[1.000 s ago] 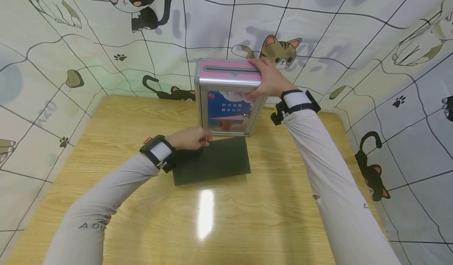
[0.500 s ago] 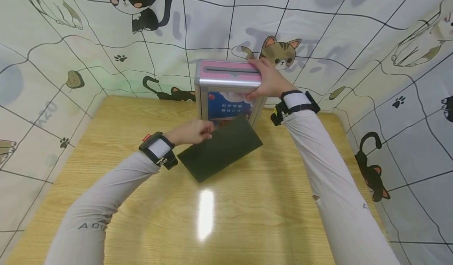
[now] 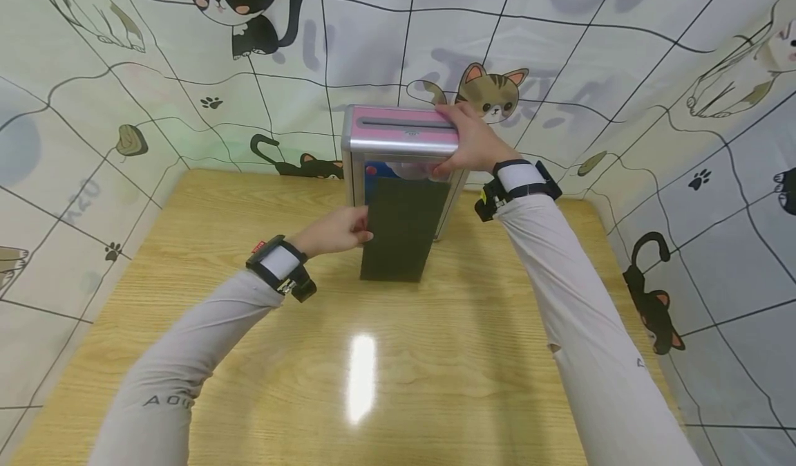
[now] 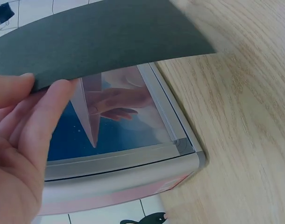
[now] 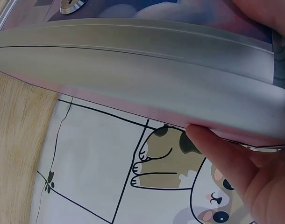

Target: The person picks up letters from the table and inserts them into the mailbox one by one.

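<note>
A pink and silver suggestion box (image 3: 407,146) with a long slot (image 3: 404,123) in its pink top stands upright at the table's back. My right hand (image 3: 474,141) grips its top right corner, thumb on the front and fingers over the top. My left hand (image 3: 338,229) pinches the left long edge of a dark green rectangular paper (image 3: 404,231), held upright before the box. Most of the blue picture panel is hidden behind it. In the left wrist view, thumb and fingers (image 4: 56,100) meet at the edge of the paper (image 4: 105,39), and the box's glossy front mirrors a hand.
The wooden table (image 3: 298,383) extends toward me with a bright light reflection. Behind it and at both sides hangs a white cloth (image 3: 367,44) printed with cats and grid lines. A round metal lock (image 5: 72,4) sits on the box front.
My left hand has lifted the paper off the table and turned it from lying lengthwise to standing upright in front of the box. My right hand stays on the box corner.
</note>
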Available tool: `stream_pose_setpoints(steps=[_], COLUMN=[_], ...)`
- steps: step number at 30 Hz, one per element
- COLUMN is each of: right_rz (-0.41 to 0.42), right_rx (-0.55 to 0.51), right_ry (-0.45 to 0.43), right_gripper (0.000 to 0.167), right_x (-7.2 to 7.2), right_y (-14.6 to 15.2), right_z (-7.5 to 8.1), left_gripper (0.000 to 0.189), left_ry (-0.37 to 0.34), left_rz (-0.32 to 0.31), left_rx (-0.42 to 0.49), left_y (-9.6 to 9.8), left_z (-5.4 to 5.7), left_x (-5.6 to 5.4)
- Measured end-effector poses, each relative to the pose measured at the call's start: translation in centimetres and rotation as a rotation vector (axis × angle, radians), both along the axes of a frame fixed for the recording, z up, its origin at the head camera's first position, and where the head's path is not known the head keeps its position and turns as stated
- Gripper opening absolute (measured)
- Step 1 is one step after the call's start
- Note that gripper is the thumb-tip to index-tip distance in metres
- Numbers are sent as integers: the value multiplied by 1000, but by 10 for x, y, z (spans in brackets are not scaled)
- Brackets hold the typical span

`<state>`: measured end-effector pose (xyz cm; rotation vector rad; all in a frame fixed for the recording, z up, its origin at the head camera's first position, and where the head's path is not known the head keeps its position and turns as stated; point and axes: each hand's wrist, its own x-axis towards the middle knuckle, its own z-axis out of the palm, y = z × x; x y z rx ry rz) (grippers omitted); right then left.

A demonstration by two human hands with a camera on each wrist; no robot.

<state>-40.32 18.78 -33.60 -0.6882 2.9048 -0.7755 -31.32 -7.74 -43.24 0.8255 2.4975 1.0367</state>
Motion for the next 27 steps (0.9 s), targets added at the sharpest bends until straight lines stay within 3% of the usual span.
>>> stream_pose_setpoints(steps=[4, 7, 14, 18, 21, 27], right_rz=[0, 0, -3, -11, -14, 4], right_rx=[-6, -10, 5, 18, 27, 33], right_ry=[4, 4, 17, 15, 19, 60], right_gripper=[113, 112, 106, 105, 103, 91], right_x=[0, 1, 1, 1, 2, 2], right_y=[0, -1, -2, -3, -3, -2], right_z=[0, -1, 0, 0, -1, -1], left_gripper=[11, 12, 7, 10, 13, 23], left_ry=[-40, -36, 7, 80, 156, 227], left_rz=[27, 33, 66, 81, 99, 137], left_rx=[74, 76, 65, 82, 68, 97], left_y=[-2, -3, -4, -4, -5, -6], left_z=[-6, -6, 7, 28, 50, 94], left_x=[-3, -4, -5, -8, -12, -22])
